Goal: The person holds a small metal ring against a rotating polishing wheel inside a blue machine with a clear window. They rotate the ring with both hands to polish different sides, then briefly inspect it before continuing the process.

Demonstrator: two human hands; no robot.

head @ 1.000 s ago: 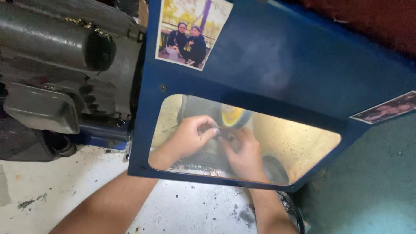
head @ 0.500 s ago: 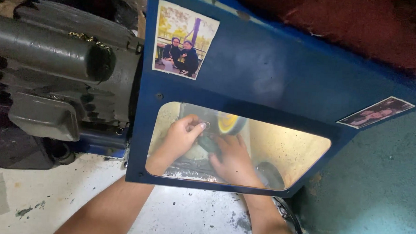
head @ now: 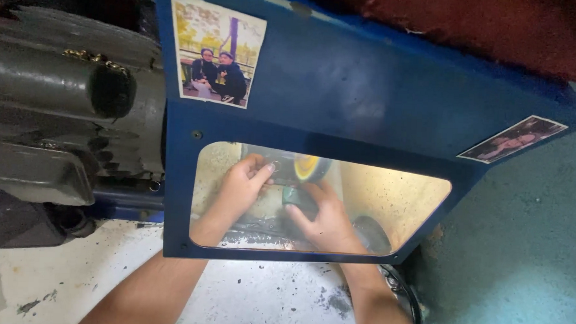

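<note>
Both my hands reach under a blue guard panel (head: 367, 101) and show through its clear window (head: 401, 198). My left hand (head: 239, 189) pinches a small metal ring (head: 275, 163) between thumb and fingers, close to a dark wheel with a yellow centre (head: 304, 167). My right hand (head: 324, 217) grips a small dark green block (head: 294, 197) just below that wheel. The ring and the block sit a short way apart.
A grey electric motor (head: 66, 116) stands to the left of the panel. Two photo stickers (head: 216, 51) are stuck on the blue panel. A speckled white bench top (head: 258, 295) lies under my forearms. A teal wall (head: 527, 253) is at the right.
The view has shifted slightly, so the panel sits lower and more to the right in frame. My hands stay at the wheel, with the left fingers lifted a little toward it.
</note>
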